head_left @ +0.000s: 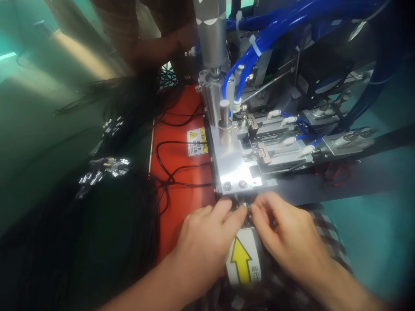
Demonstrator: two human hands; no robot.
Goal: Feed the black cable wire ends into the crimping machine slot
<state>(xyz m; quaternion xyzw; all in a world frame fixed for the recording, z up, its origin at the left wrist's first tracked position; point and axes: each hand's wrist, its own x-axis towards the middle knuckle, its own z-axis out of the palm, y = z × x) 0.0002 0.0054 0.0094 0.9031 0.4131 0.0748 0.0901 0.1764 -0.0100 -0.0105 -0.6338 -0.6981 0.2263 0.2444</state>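
Observation:
My left hand (207, 231) is closed at the front of the machine, its fingertips bent over the end of a metal track. My right hand (287, 229) faces it from the other side, thumb and forefinger pinched together. Between the fingertips shows a small shiny part (248, 207), too small to name; my fingers cover most of that spot. Just above them is a bright metal block (231, 168) with two bolts. Below lies a white label with a yellow arrow (241, 259), pointing toward the machine.
Black cables (175, 166) cross the red machine base (181, 207) on the left. Bundles of black cables with silver ends (106, 166) lie farther left. A metal cylinder (210, 39) and blue air hoses (275, 30) rise above. Another person's arm (162, 52) is behind.

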